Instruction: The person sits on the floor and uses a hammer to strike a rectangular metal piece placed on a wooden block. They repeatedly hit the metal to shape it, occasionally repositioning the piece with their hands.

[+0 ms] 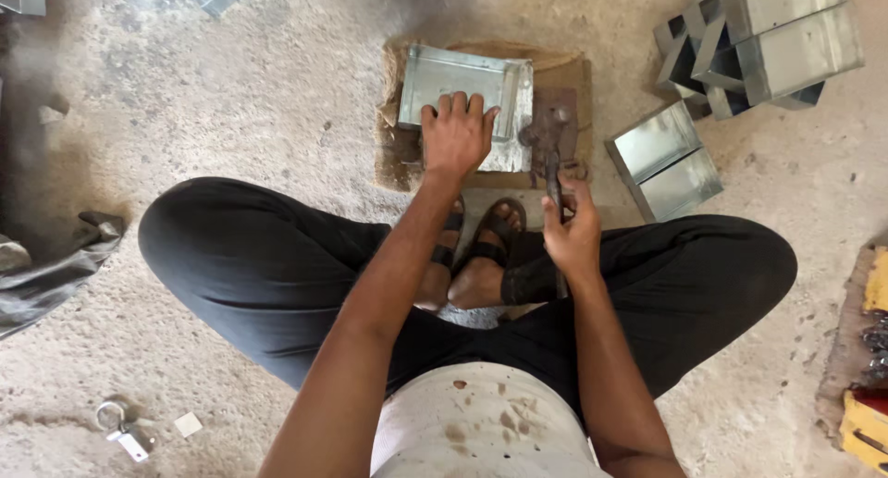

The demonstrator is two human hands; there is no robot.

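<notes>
Nearest, the person sits cross-legged on the concrete floor (277, 99), sandalled feet (476, 256) tucked between the knees, both arms reaching forward over them.

The right hand (572, 233) is closed in a full fist around the handle of a dark metal hammer (552, 149). The handle runs straight away from that hand, nearly in line with the forearm, and the rusty head sits at its far end, just past the fingertips' reach, resting on or just above a small dark iron block (555, 117).

The left hand (455, 136) lies further out than the right. It is open and flat, fingers spread and pointing away from the body, palm pressing down on a folded sheet-metal tray (453, 75). The tray lies beneath and beyond this hand, its long axis running side to side across the line of the arm, with its raised edges turned up. Its right-hand end reaches toward the hammer head, so the head is just to the right of the left hand's knuckles, near but apart from them. Tray and block both rest on a worn brown pad (393, 154).

Beyond the right hand and off to its right, more folded metal pieces (664, 159) lie on the floor, with a stack of finished metal boxes (768, 38) further still.
</notes>
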